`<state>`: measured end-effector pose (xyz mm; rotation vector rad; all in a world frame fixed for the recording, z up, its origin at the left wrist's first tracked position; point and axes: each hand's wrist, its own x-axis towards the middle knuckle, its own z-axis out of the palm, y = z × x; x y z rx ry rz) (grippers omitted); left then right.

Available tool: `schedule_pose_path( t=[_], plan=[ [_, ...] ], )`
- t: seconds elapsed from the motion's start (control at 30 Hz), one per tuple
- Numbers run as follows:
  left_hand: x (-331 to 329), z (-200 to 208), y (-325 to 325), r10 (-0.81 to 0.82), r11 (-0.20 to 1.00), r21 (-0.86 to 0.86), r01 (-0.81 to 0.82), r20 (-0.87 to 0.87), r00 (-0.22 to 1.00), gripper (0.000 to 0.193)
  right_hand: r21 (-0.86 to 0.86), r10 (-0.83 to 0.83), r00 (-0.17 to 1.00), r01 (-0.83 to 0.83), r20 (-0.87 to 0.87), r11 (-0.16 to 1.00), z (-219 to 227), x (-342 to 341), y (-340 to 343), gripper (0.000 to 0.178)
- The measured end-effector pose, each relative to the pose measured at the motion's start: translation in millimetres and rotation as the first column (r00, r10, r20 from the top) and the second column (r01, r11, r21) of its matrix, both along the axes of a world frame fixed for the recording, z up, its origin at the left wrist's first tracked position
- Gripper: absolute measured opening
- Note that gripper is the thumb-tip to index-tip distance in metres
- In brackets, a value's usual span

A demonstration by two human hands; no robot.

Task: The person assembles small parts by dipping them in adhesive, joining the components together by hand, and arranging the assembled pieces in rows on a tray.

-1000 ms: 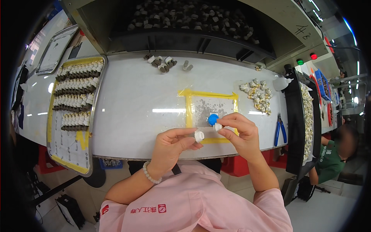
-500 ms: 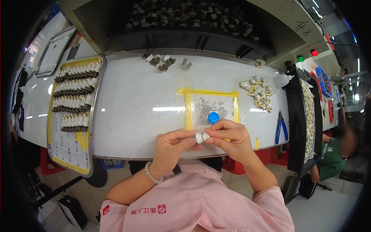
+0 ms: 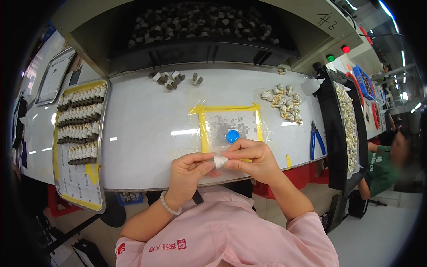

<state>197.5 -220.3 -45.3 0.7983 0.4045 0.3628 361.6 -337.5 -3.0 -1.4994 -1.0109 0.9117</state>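
A small white moulded piece (image 3: 219, 161) is pinched between my two hands, just above the table's front edge. My left hand (image 3: 190, 171) grips its left end between thumb and fingers. From the other side, my right hand (image 3: 254, 162) holds the right end with thumb and fingertips. The fingertips hide parts of the piece, so its full shape cannot be made out. Just beyond the hands stands a small container with a round blue cap (image 3: 232, 136), inside a square of yellow tape (image 3: 203, 129) on the table. Grey smudges spot the surface within that square.
Small white-and-yellow pieces (image 3: 287, 106) lie heaped at the right, near blue-handled pliers (image 3: 316, 141) and a white squeeze bottle (image 3: 312, 86). Grey-and-white pieces (image 3: 169, 81) lie before a black bin (image 3: 178, 55). Rows of figures fill a tray (image 3: 73, 180) at left. Another person (image 3: 382, 167) sits far right.
The whole view has shifted, so the table things appear further left. Both hands still hold the white piece; the dark gap seen across it earlier is less visible now.
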Motion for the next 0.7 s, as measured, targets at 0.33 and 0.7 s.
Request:
schedule_pose_path(
  t=[0.33, 0.7],
  plan=[
    [3, 2, 5, -0.068, 0.992, 0.105, 0.073, -0.051, 0.996, 0.021, -0.036, 0.031, 0.952, -0.021, 0.305, 0.999, 2, 31, -3, 0.021],
    [-89, 45, 64, 0.499, 0.722, 0.554, -0.414, -0.003, 0.866, 0.029, 0.048, -0.212, 0.378, 0.4, 0.901, 0.915, -9, 128, 11, 0.021]
  ],
)
